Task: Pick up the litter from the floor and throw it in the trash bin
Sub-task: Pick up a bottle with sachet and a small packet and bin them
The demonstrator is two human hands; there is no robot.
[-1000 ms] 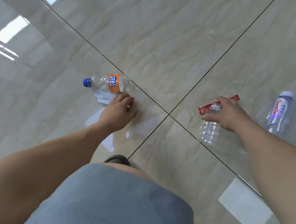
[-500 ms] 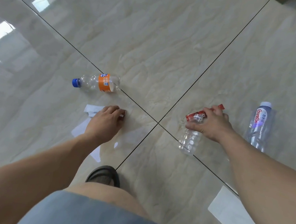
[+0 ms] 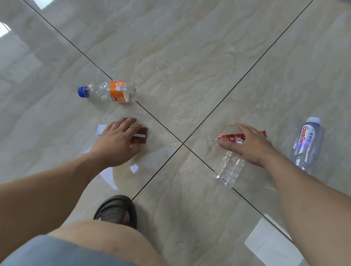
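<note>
A person crouched over a glossy marble-tiled floor (image 3: 178, 47), both arms reaching down toward scattered litter near the centre of the frame; the left hand (image 3: 118, 141) lay left of centre, fingers extended and resting on a dark red wrapper (image 3: 141, 138) with a white stripe, whose right end showed beyond the fingertips, while a white strip (image 3: 101, 129) poked out from under the hand on its left side. Just above that hand, apart from it, an empty bottle with an orange label (image 3: 110, 92) and blue cap lay on its side. Right of centre, the right hand (image 3: 252, 146) covered the neck of a clear label-less bottle (image 3: 229, 168) lying on the floor and pinched a red Nescafé sachet (image 3: 231, 137) between thumb and fingers, the sachet sticking out to the left and a red tip showing on the far side of the hand; whether the fingers also gripped the bottle could not be told. Near the right edge, well clear of that hand, a purple-labelled water bottle (image 3: 306, 143) lay untouched. At lower centre a black sandal (image 3: 117, 211) stood on the tile seam, below it a bare knee and grey shorts (image 3: 76, 258).
</note>
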